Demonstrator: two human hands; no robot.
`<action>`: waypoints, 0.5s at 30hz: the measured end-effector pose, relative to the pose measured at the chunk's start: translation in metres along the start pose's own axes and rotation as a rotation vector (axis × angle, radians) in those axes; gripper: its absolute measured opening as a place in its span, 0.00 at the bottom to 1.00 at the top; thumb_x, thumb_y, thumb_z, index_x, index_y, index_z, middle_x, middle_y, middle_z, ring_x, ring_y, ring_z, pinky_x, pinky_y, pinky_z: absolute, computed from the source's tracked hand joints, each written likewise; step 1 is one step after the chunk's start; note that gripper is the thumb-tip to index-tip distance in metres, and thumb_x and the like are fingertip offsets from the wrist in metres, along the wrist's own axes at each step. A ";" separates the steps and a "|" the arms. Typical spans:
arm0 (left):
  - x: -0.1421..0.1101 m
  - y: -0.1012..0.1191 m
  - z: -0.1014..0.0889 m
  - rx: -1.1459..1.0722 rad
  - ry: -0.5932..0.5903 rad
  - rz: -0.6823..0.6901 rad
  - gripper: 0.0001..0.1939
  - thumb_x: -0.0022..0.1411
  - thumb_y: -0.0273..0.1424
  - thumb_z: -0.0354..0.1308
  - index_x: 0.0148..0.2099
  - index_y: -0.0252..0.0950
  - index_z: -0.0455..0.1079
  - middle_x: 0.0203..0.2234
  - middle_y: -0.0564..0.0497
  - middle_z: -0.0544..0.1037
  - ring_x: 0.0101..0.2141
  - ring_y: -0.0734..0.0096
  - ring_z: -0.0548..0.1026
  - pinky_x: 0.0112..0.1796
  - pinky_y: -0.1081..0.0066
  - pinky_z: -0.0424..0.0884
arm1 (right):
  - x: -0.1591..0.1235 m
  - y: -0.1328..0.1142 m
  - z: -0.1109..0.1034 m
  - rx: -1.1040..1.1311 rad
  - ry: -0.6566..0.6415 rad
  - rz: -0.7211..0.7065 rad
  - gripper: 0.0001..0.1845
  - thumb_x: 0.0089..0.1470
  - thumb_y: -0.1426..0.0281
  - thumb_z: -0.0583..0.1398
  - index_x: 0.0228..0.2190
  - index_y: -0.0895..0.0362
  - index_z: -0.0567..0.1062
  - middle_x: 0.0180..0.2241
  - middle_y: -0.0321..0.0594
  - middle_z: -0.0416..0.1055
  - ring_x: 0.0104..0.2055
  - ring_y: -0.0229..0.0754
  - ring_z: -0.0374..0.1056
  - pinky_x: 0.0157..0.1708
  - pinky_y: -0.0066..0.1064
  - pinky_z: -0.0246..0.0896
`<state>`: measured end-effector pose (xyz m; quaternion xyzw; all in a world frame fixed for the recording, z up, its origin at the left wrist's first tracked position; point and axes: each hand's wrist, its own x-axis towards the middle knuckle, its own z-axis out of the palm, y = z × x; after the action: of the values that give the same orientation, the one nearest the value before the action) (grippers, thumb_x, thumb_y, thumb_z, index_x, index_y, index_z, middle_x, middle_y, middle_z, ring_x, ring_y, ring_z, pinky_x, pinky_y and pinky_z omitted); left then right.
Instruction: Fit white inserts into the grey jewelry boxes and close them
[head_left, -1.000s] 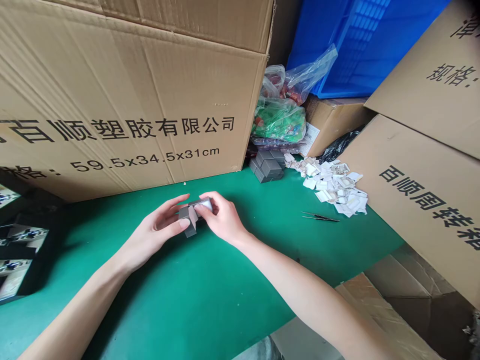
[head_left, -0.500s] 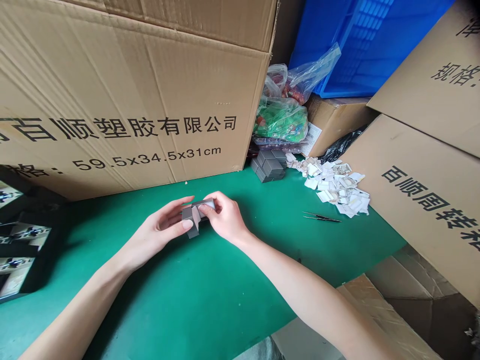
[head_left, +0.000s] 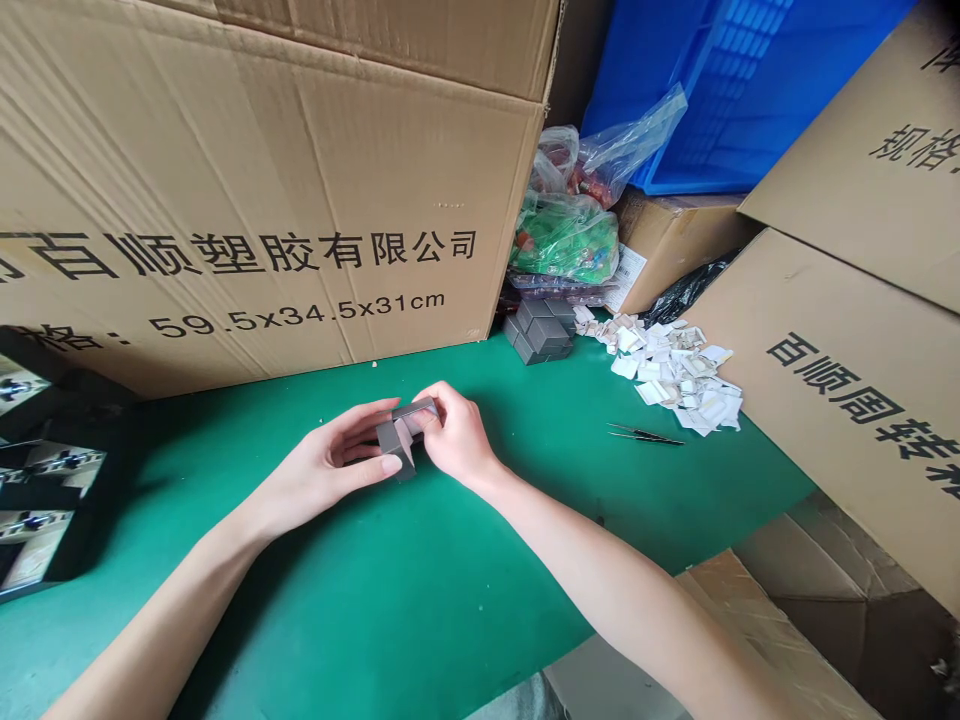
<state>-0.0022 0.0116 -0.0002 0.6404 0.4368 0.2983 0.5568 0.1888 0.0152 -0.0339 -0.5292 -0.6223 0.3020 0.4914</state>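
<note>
Meanwhile | left hand (head_left: pixel 330 452) curled, fingers cradling grey block (head_left: pixel 394 442) | right hand (head_left: pixel 457 435) pinching its top edge, white paper tab (head_left: pixel 405 437) showing | block between hands, 8 o'clock of view

The light is bright and even, probably from overhead, with no harsh spots. Soft shadows fall on the mat (head_left: pixel 390 610) under the left hand (head_left: pixel 322 465) and right hand (head_left: pixel 457 437), and the green darkens beneath the left forearm (head_left: pixel 172 590). The bag (head_left: pixel 566 240) picks up small white glints, and the crate (head_left: pixel 739 90) has a mild sheen. The wide lens bows the big box (head_left: pixel 262 180) and stretches the right arm (head_left: pixel 615 585) toward the lower corner. Print on the box is sharp. The tray (head_left: pixel 45 500) at the left edge sits in deep shade, and the block (head_left: pixel 396 438) between the hands looks slightly soft, perhaps from motion.
</note>
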 end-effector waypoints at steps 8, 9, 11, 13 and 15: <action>0.000 0.001 0.001 0.002 0.056 0.004 0.36 0.52 0.47 0.69 0.62 0.45 0.68 0.61 0.46 0.73 0.59 0.48 0.70 0.58 0.55 0.68 | 0.000 -0.001 -0.001 0.018 -0.020 -0.014 0.06 0.59 0.68 0.58 0.38 0.52 0.73 0.35 0.34 0.77 0.36 0.40 0.73 0.37 0.30 0.66; 0.000 0.000 -0.001 -0.005 0.078 0.011 0.35 0.53 0.47 0.68 0.62 0.46 0.69 0.60 0.47 0.73 0.60 0.48 0.69 0.59 0.55 0.67 | 0.000 -0.001 -0.001 0.031 -0.035 -0.026 0.08 0.60 0.66 0.57 0.42 0.52 0.73 0.37 0.35 0.77 0.37 0.40 0.73 0.38 0.30 0.66; 0.001 -0.001 -0.002 -0.017 0.110 0.018 0.33 0.55 0.47 0.67 0.61 0.47 0.70 0.60 0.48 0.73 0.61 0.49 0.67 0.60 0.55 0.64 | 0.001 -0.002 -0.002 0.044 -0.067 -0.032 0.15 0.60 0.63 0.58 0.48 0.51 0.72 0.39 0.36 0.77 0.38 0.41 0.73 0.39 0.30 0.67; 0.001 -0.002 -0.004 -0.031 0.120 0.015 0.31 0.56 0.47 0.66 0.61 0.47 0.71 0.60 0.48 0.74 0.62 0.49 0.67 0.61 0.55 0.63 | 0.001 -0.002 -0.002 0.047 -0.087 -0.016 0.20 0.59 0.62 0.60 0.52 0.51 0.70 0.40 0.37 0.77 0.39 0.41 0.73 0.40 0.31 0.68; 0.001 -0.003 -0.004 -0.040 0.117 0.013 0.31 0.55 0.47 0.67 0.60 0.47 0.72 0.59 0.48 0.74 0.61 0.49 0.68 0.61 0.54 0.64 | 0.001 -0.002 -0.001 0.051 -0.089 0.000 0.22 0.57 0.63 0.62 0.53 0.51 0.70 0.40 0.36 0.77 0.38 0.41 0.73 0.39 0.31 0.68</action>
<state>-0.0056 0.0145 -0.0023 0.6134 0.4586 0.3474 0.5410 0.1894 0.0154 -0.0317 -0.5029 -0.6355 0.3409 0.4765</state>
